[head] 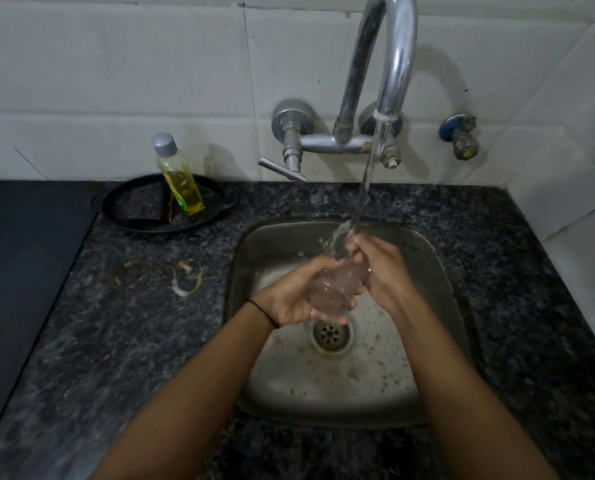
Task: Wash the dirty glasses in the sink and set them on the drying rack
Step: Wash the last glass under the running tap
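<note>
A clear drinking glass [330, 289] is held over the steel sink [441, 271], tilted with its mouth up toward the running water. My left hand [294, 296] cups the glass from the left and below, fingers curled round it. My right hand [379, 271] grips the glass from the right near its rim, fingers wrapped over the top edge. Water falls from the curved tap [389, 64] onto the rim and my right fingers, and splashes. No other glass and no drying rack are in view.
The drain [332, 336] lies just below my hands. A yellow liquid bottle [182, 181] stands in a black pan [130, 209] at the back left on the dark granite counter [133, 323]. A black stove surface [22, 254] fills the left. Tap lever [280, 169] juts forward.
</note>
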